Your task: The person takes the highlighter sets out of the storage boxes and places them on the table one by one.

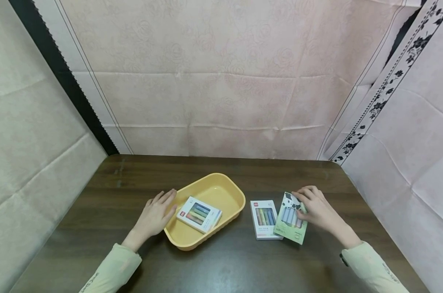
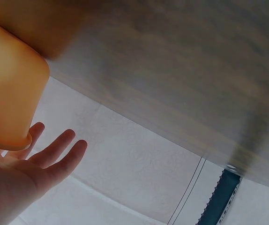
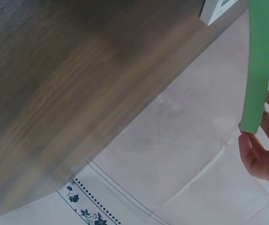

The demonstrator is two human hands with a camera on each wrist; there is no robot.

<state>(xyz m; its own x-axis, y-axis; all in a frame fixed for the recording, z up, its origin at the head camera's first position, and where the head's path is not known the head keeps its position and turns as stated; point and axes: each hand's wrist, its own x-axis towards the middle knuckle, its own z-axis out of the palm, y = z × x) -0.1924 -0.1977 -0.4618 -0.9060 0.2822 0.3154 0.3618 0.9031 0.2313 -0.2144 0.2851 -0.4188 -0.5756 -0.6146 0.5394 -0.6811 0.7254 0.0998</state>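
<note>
Our right hand point(image 1: 316, 211) is pinching a green box point(image 1: 290, 228) over the bench point(image 1: 221, 270), with the box's left side overlapping a white box point(image 1: 263, 219) that is lying there. Our left hand point(image 1: 152, 216), fingers extended, is touching the left rim of a yellow tray point(image 1: 218, 191), where a second white box point(image 1: 198, 214) is sitting.

Smooth plastic is seen in the tray point(image 1: 221, 190), glossy wood in the table point(image 1: 221, 270), cardboard in the green box point(image 1: 290, 233).
</note>
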